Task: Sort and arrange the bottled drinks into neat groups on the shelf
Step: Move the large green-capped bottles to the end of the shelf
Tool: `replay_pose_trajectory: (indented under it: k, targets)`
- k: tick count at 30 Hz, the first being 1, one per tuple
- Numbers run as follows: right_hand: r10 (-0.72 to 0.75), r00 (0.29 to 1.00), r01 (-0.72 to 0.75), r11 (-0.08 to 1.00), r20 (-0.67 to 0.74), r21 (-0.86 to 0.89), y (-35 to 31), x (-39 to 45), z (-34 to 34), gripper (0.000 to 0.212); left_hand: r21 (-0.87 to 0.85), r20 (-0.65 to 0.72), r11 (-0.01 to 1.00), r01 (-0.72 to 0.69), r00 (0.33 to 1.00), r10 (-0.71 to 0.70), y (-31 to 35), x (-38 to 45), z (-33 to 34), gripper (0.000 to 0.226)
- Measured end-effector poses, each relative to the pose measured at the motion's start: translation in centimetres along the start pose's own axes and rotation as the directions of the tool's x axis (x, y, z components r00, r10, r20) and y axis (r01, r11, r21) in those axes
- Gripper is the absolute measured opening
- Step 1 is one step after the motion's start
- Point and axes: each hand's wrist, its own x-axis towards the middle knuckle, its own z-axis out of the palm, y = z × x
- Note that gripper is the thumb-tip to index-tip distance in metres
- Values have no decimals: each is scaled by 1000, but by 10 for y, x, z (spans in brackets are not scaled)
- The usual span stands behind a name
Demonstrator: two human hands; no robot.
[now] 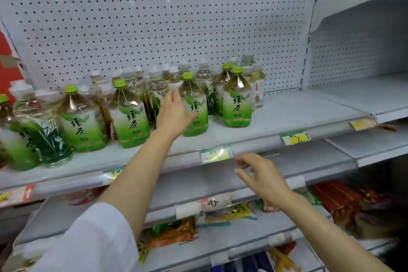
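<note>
Left hand (pixel 173 112) reaching onto white metal shelf (pixel 287 115), palm flat and fingers spread, gripping nothing, laid against green-capped clear plastic green-tea bottle with green and white label (pixel 194 106). Right hand (pixel 260 178) lower, in front of shelf edge, fingers loosely curled, empty. More green-tea bottles upright along shelf front; one (pixel 237 97) just right of the touched bottle, another (pixel 130 115) to its left. White-capped clear bottles (pixel 156 86) crowded behind, against white pegboard backing (pixel 176 17). Yellow price tags (pixel 216 153) on shelf lip.
</note>
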Motion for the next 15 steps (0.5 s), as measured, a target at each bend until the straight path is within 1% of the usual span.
replay_pose_trajectory:
  k: [2,4,6,8,9,11,13,15]
  targets:
    - [-21,1000,21,1000,-12,4,13,11,-6,28,-7,-17,997,79,997,-79,10,19,11,99]
    - [-30,999,30,999,-27,11,23,20,-12,27,26,-27,989,148,989,-148,15,29,22,104]
    - [-27,996,29,999,-89,25,37,34,-18,26,53,-112,982,181,978,-175,17,31,36,106]
    - [-4,983,11,999,-183,35,51,58,-23,28,1,-182,979,204,963,-200,16,33,40,103]
    - [21,973,-9,998,-230,56,59,74,-24,33,-25,-195,979,203,959,-204,15,35,41,101]
    - [105,957,-76,990,-272,115,70,109,-27,54,-84,-202,980,179,960,-193,11,37,43,99]
    - [202,950,-155,967,-239,201,77,142,-28,82,-193,-214,971,142,959,-183,7,35,47,97]
    - [267,946,-202,930,-184,307,86,168,-26,101,-330,-201,940,90,966,-163,0,33,53,98]
